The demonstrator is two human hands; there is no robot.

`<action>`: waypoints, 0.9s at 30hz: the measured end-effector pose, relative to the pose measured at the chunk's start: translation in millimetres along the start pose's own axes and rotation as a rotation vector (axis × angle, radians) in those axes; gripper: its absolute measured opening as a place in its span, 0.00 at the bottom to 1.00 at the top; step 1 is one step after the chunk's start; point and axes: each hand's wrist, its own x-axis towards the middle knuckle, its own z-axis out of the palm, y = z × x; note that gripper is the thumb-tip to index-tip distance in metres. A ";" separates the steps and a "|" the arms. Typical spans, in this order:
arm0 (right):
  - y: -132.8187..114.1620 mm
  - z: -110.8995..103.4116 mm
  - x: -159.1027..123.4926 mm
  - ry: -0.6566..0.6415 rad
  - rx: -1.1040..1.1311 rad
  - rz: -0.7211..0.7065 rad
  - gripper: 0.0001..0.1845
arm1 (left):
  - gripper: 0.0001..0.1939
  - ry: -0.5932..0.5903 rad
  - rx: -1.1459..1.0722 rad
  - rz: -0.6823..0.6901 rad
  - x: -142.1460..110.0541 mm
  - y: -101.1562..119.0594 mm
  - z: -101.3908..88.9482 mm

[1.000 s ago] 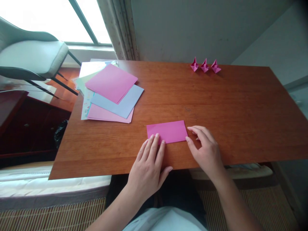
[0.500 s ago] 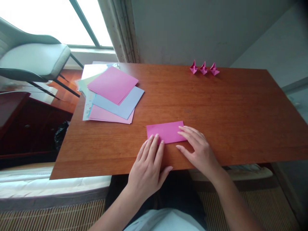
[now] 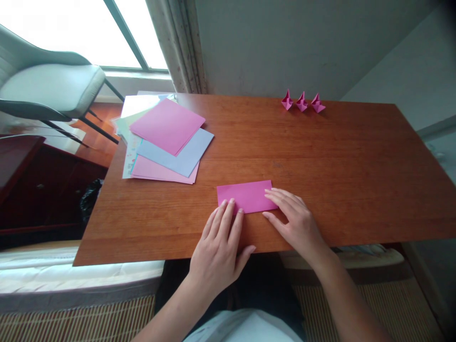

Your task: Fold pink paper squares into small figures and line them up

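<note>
The left grip (image 3: 216, 251) lies flat, thumb spread wide, its fingertips resting on the lower left of a pink paper rectangle (image 3: 247, 195). The right grip (image 3: 298, 224) is wide too, thumb apart from the fingers, whose tips lie over the rectangle's right end. The rectangle rests near the front edge of the wooden bench (image 3: 327, 166). Farther left, pink and blue sheets (image 3: 167, 126) overlap; at the back edge stand 3 small pink folded figures (image 3: 302, 103)
</note>
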 end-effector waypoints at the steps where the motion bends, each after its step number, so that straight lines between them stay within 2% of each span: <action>1: 0.4 -0.2 0.5 0.001 -0.005 -0.003 0.21 | 0.36 -0.001 -0.002 0.000 0.1 0.2 -0.1; 15: 4.7 -5.2 4.1 -0.015 -0.046 -0.078 0.08 | 0.33 0.024 -0.098 -0.032 4.2 -0.1 -4.8; 22: 6.2 -5.4 9.0 0.023 0.016 -0.077 0.06 | 0.20 0.130 -0.173 -0.039 21.7 -13.4 -6.8; 27: -3.0 -18.4 16.8 0.098 0.325 0.048 0.05 | 0.09 0.269 -0.420 -0.054 36.1 -34.7 -14.2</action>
